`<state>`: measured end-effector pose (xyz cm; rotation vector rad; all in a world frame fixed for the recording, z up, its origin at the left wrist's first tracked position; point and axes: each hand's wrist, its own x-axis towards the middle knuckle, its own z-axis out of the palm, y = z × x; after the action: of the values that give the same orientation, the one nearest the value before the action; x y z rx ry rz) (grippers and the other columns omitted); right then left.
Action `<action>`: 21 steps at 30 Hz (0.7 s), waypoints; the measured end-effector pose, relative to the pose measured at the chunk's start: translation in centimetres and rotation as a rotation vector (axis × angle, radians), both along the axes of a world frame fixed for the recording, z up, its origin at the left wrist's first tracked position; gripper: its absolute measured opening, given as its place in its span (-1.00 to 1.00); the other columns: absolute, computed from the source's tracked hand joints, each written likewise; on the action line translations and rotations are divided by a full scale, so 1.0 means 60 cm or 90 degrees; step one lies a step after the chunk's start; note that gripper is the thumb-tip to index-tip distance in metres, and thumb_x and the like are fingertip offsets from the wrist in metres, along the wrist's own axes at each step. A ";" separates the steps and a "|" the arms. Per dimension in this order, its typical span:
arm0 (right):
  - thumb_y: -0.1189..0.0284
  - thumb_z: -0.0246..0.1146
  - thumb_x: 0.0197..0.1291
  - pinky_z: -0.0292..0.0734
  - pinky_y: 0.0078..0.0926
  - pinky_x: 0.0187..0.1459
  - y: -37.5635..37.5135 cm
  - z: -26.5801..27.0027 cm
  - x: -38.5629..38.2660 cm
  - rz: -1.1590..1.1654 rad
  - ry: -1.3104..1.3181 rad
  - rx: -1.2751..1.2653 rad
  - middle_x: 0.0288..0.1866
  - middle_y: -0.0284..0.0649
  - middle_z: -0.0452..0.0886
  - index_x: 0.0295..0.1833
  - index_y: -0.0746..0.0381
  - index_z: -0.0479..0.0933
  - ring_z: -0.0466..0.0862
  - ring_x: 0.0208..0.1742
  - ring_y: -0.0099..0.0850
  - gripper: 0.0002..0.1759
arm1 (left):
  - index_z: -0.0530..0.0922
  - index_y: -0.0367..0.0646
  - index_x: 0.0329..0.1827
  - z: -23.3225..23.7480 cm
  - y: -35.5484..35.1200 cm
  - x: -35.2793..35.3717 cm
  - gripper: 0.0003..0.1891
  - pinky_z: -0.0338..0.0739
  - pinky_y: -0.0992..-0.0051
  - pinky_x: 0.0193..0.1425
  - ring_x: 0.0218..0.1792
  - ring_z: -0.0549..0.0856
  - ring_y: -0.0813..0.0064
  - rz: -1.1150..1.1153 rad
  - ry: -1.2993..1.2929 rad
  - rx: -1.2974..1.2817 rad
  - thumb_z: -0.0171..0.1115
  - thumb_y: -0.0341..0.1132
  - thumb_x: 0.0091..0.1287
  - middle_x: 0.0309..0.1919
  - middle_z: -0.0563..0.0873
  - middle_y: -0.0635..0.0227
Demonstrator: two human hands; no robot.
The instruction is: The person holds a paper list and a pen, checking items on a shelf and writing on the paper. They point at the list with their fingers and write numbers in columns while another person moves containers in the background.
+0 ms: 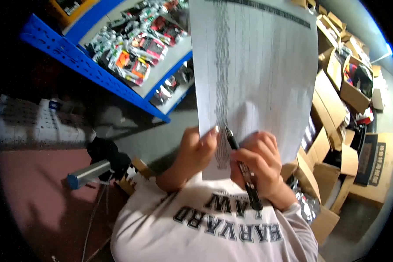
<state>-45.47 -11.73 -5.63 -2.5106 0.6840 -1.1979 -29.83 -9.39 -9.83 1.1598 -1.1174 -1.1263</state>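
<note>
A large printed sheet of paper (270,65) with a dark header strip and a dense column of small print stands up in front of my chest. My left hand (197,148) is closed on its lower left edge, thumb on the front face. In my right hand (261,159) is a black pen (244,168), its tip up against the printed column near the left thumb. The right hand's fingers are wrapped round the pen and rest at the lower part of the sheet. The small print is too fine to read.
A blue metal shelf (91,65) at upper left bears many small plastic-wrapped packets (137,48). Open cardboard boxes (329,102) are piled along the right side. At lower left, a metal cylinder with a blue end (89,174) stands by a dark object and a cable.
</note>
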 end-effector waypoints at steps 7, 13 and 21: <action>0.67 0.22 -0.35 0.39 -0.40 -0.34 -0.022 0.008 0.031 -0.035 -0.089 0.026 -0.46 -0.14 0.43 -0.26 0.30 0.40 0.45 -0.43 -0.26 -0.63 | 0.39 -0.32 -0.52 -0.001 -0.002 0.038 -0.76 0.21 0.57 -0.64 -0.70 0.32 0.68 0.062 0.015 -0.063 -0.04 -0.32 0.24 -0.79 0.39 0.40; 0.28 -0.08 0.23 0.31 -0.30 0.06 -0.122 -0.015 0.019 -0.249 -0.112 -0.080 -0.01 -0.07 0.45 0.13 0.27 0.20 0.45 0.03 -0.24 -0.59 | 0.42 -0.36 -0.46 0.001 -0.011 0.073 -0.77 0.28 0.57 -0.55 -0.64 0.39 0.68 0.112 0.018 -0.067 0.00 -0.31 0.21 -0.72 0.46 0.35; 0.07 0.05 0.13 0.08 -0.77 -0.51 -0.231 -0.038 0.031 -0.298 -0.248 0.363 -0.60 -0.49 0.31 -0.25 0.30 0.47 0.23 -0.53 -0.71 -0.55 | 0.46 -0.35 -0.46 0.020 -0.033 0.120 -0.79 0.37 0.57 -0.46 -0.58 0.49 0.64 0.155 -0.098 -0.069 0.07 -0.33 0.17 -0.63 0.56 0.30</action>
<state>-43.58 -25.57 -7.93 -1.6394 1.3222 -1.3396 -22.63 -11.39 -8.66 1.2738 -1.1058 -0.7912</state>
